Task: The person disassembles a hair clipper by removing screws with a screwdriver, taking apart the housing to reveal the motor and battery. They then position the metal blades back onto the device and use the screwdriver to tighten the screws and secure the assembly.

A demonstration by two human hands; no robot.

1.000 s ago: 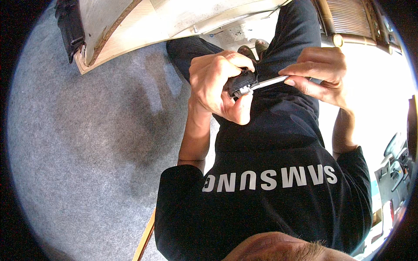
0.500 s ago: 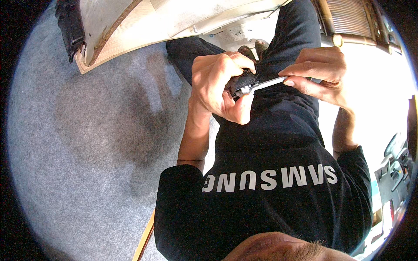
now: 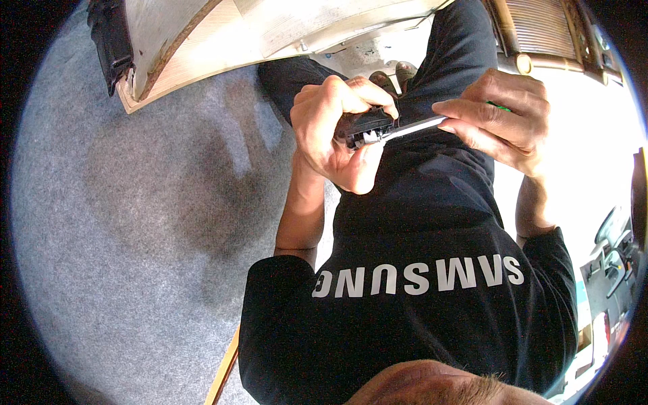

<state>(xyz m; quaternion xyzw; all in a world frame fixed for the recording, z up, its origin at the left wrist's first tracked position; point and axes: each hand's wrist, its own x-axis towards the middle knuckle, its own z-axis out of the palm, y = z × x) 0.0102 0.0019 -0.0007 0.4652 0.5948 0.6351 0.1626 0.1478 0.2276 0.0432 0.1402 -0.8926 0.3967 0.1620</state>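
Head view gives me the left hand (image 3: 317,128) closed around the black device (image 3: 368,122), fingertips on its far side and thumb at its near side, held above the dark trousers (image 3: 455,50), while the right hand (image 3: 503,118), to its right, pinches the slim silver tool (image 3: 420,126) between thumb and fingers. The tool's tip reaches the device's near right edge, though I can't tell whether it is seated there. I judge that too much sideways push could make the tip skid into the left thumb, and a slack left grip could let the device twist or drop.
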